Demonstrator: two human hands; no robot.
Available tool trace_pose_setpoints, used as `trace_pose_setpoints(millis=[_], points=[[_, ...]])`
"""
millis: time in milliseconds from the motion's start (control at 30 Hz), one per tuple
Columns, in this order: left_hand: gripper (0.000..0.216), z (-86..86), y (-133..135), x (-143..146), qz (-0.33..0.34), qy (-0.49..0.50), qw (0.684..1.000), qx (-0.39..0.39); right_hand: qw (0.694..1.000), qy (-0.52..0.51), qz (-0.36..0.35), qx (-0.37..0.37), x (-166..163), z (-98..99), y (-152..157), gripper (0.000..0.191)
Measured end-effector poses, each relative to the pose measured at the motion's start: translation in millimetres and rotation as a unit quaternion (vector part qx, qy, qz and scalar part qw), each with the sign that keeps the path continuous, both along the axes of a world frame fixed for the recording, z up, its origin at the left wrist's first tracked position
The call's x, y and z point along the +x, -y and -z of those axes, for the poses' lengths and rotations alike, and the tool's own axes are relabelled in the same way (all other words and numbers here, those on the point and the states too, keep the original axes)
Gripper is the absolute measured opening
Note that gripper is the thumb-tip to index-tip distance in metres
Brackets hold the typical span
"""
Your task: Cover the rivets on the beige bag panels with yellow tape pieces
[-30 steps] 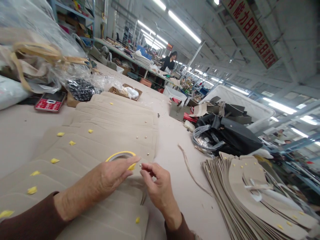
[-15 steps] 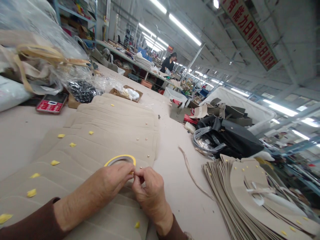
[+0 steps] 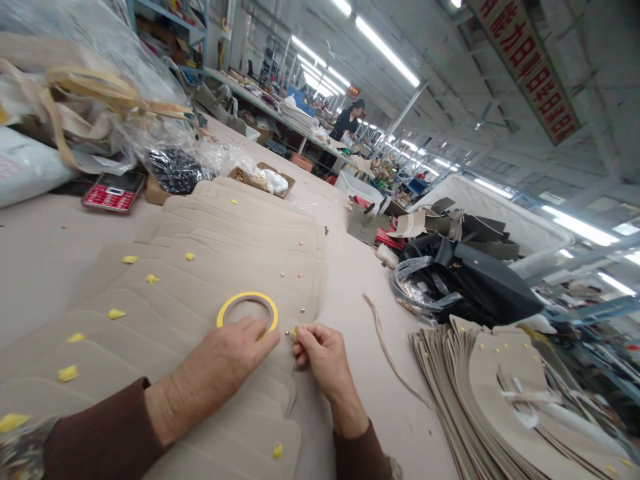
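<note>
My left hand [image 3: 233, 353] is closed on the near side of a roll of yellow tape [image 3: 223, 308], just above the overlapping beige panels [image 3: 235, 250]. My right hand [image 3: 323, 357] pinches a small piece of yellow tape [image 3: 294, 331] between thumb and fingertips, beside a small metal stud [image 3: 287, 333] near the panels' right edge. More studs show along that edge without tape. Yellow tape bits [image 3: 117, 313] stick to several panels on the left, and one [image 3: 277, 451] sits at the lower right.
On the right stand a stack of beige panels [image 3: 450, 387] and a black bag [image 3: 470, 273]. A thin beige cord [image 3: 387, 343] lies between. Back left are a red-keyed calculator [image 3: 114, 193], plastic-wrapped material and an open box [image 3: 270, 180]. A person [image 3: 345, 127] stands at a far table.
My hands have moved apart. The right hand has shifted right with a torn bit of yellow tape, and the left hand keeps the roll, which now shows more fully.
</note>
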State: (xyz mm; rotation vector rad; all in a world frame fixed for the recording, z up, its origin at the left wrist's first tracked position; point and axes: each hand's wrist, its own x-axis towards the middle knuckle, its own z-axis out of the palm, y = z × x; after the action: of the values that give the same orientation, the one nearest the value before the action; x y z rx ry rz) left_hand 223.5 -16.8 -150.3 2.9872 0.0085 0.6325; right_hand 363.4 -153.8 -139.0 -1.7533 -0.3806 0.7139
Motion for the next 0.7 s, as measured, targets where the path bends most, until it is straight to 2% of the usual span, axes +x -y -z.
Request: trace_pose_setpoints(millis=[133, 267, 467, 533, 600, 700], points=[[0.019, 0.8, 4, 3, -0.012, -0.130, 0.991, 0.012, 0.999, 0.033, -0.013, -0.040, 2, 8.7, -4, 0.033], [0.020, -7.6, 8, 4, -0.015, -0.173, 0.985, -0.010, 0.987, 0.129, -0.046, -0.078, 0, 15.3, -7, 0.021], [0.023, -10.4, 7, 3, -0.007, -0.190, 0.981, -0.037, 0.930, 0.325, -0.078, -0.152, -1, 10.4, -17, 0.020], [0.023, -9.4, 7, 3, -0.008, -0.192, 0.981, -0.039, 0.923, 0.340, -0.087, -0.161, 0, 8.9, -18, 0.016], [0.025, -7.9, 6, 3, -0.010, -0.189, 0.981, -0.039, 0.929, 0.323, -0.079, -0.164, 0, 9.2, -15, 0.010], [0.026, -5.0, 7, 2, -0.012, -0.181, 0.982, -0.048, 0.953, 0.267, -0.037, -0.140, 0, 11.9, -4, 0.021]])
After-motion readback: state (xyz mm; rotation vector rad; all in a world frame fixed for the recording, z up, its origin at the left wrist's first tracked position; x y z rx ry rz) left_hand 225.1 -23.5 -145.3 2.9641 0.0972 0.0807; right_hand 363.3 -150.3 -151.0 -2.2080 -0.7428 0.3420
